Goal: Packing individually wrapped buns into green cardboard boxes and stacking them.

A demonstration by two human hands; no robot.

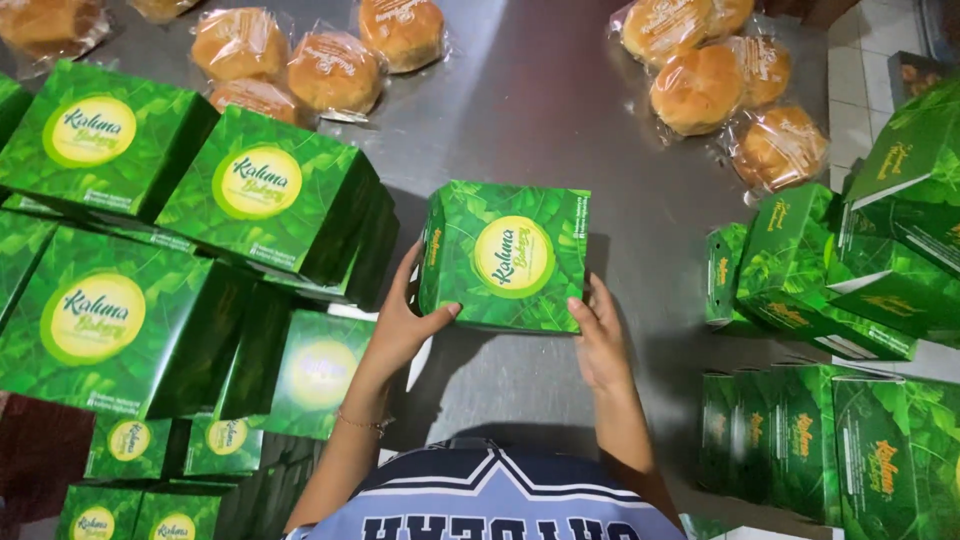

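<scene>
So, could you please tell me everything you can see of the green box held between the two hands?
The green box is square, seemingly glossy cardboard, printed with a leaf pattern and a round yellow-green emblem on its top face. It is closed and tilted slightly. The left hand grips its left side, the right hand its lower right corner. It sits mid-way over the steel table.

Both forearms are bare, with no sleeves showing. A thin bracelet (365, 422) circles the left wrist. The shirt (480, 500) is pale blue-grey with dark navy and white stripes (large dark lettering below).
</scene>
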